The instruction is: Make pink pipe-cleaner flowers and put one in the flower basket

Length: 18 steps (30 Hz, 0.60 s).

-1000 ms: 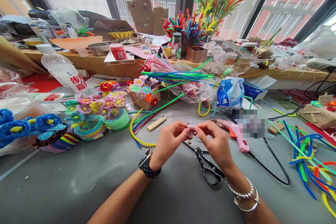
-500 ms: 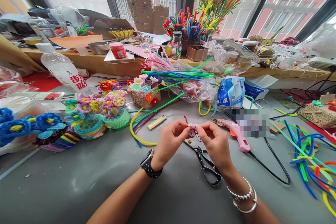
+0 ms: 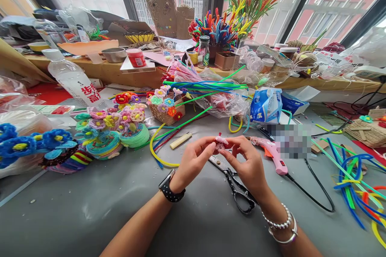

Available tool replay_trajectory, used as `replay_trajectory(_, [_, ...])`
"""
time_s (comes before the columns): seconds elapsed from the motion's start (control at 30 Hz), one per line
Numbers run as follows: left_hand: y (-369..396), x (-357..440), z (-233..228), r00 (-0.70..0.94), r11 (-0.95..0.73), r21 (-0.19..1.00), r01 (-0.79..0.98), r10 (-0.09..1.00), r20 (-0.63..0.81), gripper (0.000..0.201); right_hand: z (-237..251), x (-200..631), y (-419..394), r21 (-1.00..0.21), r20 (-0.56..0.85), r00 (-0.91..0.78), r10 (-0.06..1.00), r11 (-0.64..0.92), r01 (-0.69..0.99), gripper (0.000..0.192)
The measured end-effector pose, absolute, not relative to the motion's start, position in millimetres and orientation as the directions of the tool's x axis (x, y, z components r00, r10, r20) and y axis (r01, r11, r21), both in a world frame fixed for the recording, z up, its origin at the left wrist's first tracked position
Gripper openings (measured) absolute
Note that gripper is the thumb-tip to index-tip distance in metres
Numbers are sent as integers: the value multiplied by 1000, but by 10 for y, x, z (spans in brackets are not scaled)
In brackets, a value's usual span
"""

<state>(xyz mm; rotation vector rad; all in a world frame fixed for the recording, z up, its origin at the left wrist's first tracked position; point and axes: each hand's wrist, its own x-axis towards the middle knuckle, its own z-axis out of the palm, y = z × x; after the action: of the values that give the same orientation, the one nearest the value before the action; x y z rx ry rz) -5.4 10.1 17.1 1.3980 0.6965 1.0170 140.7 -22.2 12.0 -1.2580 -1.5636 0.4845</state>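
Between my two hands, above the grey table, is a small pink pipe-cleaner flower [image 3: 221,141] with a dark red tip sticking up. My left hand [image 3: 196,160], with a watch on its wrist, pinches the flower's left side. From the right, my right hand [image 3: 245,162] grips its other side between thumb and fingers; bracelets circle that wrist. Black-handled scissors [image 3: 238,190] lie under and beside my right hand, their blades partly covered. A pink hot glue gun [image 3: 275,156] rests just right of it, its nozzle near my fingers.
Pipe-cleaner flower pots [image 3: 104,140] line the left, with a flower basket [image 3: 165,110] behind. A wooden stick [image 3: 180,140] lies by my left hand. Loose pipe cleaners [image 3: 352,172] and the glue gun's cord [image 3: 319,204] spread right. A tissue pack [image 3: 265,104] stands behind.
The pink flower has been turned and raised slightly, so more of it shows. My fingers have shifted around it, and the right fingers are spread a little more.
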Motion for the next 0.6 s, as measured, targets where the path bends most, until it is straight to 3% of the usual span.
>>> replay_trajectory(0.13, [106, -87, 193, 540, -129, 980, -152, 820, 192, 33, 130, 1438, -227, -871, 410, 141, 901, 341, 355, 18])
replay_trajectory(0.4, [114, -50, 147, 321, -458, 881, 117, 857, 403, 12, 153, 1407, -249, -918, 343, 59, 937, 322, 232, 16])
replay_trajectory(0.6, [79, -21, 132, 343, -352, 933, 71, 887, 308, 15, 143, 1398, -231, -887, 395, 67, 916, 362, 285, 28])
